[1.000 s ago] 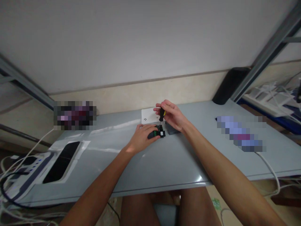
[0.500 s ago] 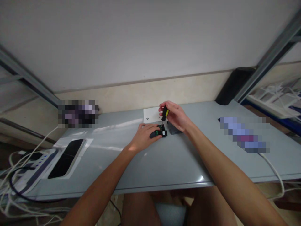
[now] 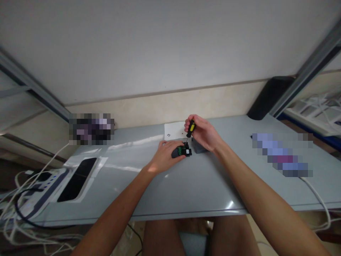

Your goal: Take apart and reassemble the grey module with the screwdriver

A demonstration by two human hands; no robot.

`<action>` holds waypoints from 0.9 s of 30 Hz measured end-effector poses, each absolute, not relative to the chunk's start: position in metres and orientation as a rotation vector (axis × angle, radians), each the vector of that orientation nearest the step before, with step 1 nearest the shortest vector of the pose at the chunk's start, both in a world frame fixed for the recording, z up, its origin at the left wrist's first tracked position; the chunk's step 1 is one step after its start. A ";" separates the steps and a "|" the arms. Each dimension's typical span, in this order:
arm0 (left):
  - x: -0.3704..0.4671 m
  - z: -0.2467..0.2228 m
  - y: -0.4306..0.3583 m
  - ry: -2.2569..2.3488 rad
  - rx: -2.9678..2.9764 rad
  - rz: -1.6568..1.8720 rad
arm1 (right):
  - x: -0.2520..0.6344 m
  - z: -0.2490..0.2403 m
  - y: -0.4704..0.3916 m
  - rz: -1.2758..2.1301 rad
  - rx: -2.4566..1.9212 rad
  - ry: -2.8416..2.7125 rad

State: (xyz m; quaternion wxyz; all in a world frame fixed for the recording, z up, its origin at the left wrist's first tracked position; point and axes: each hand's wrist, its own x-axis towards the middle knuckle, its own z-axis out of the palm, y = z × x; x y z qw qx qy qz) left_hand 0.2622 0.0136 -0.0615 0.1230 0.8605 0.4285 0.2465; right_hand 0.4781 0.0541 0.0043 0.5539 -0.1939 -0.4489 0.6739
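Note:
A small black electronic device (image 3: 187, 152) with a bared green circuit board lies on the grey table. My left hand (image 3: 166, 154) is wrapped round its left side, fingers over the far edge and thumb along the near edge. In my right hand (image 3: 201, 131) is a screwdriver (image 3: 191, 128) with a black and yellow handle, gripped between thumb and fingers. Its thin shaft slants down to the left, and the tip meets the device near the board; the exact contact spot is too small to tell. Just right of the device, partly under my right hand, sits a dark grey box-like part (image 3: 198, 146).
Behind the hands lies a white sheet (image 3: 174, 129) with tiny dark pieces on it. At left are a phone (image 3: 78, 179) and a power strip (image 3: 48, 192) with tangled cables. A black cylinder (image 3: 270, 97) stands at the back right. Blurred items (image 3: 281, 154) lie at right.
The screwdriver handle leans slightly farther right, its tip still at the device. My left hand keeps its hold on the device. The whole view has shifted a little.

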 end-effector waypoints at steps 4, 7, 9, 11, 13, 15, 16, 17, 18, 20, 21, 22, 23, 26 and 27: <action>0.262 -0.062 0.014 1.251 2.480 0.730 | 0.473 0.000 0.052 1.517 -0.508 -1.040; 0.263 -0.062 0.014 1.251 2.458 0.721 | 0.469 -0.001 0.053 1.483 -0.496 -1.060; 0.263 -0.062 0.015 1.246 2.451 0.728 | 0.468 -0.001 0.054 1.504 -0.473 -1.048; 0.262 -0.062 0.015 1.240 2.445 0.740 | 0.469 0.000 0.055 1.562 -0.458 -1.025; 0.262 -0.062 0.016 1.233 2.439 0.750 | 0.471 0.001 0.054 1.611 -0.451 -1.021; 0.262 -0.061 0.015 1.227 2.433 0.749 | 0.472 0.001 0.053 1.612 -0.459 -1.016; 0.263 -0.061 0.015 1.229 2.431 0.745 | 0.472 0.001 0.052 1.600 -0.473 -1.007; 0.263 -0.060 0.015 1.232 2.430 0.739 | 0.470 0.000 0.051 1.579 -0.490 -0.994; 0.263 -0.060 0.014 1.235 2.432 0.730 | 0.468 0.000 0.050 1.553 -0.508 -0.980; 0.263 -0.058 0.013 1.235 2.449 0.712 | 0.464 0.000 0.050 1.496 -0.526 -0.972; 0.263 -0.058 0.013 1.231 2.464 0.705 | 0.462 0.000 0.051 1.469 -0.522 -0.971; 0.263 -0.057 0.013 1.225 2.480 0.699 | 0.461 0.000 0.052 1.457 -0.509 -0.966; 0.263 -0.057 0.012 1.220 2.493 0.695 | 0.461 0.000 0.053 1.467 -0.493 -0.957; 0.263 -0.056 0.012 1.219 2.517 0.686 | 0.464 0.002 0.056 1.568 -0.466 -0.897; 0.263 -0.056 0.012 1.221 2.522 0.683 | 0.466 0.003 0.056 1.600 -0.471 -0.886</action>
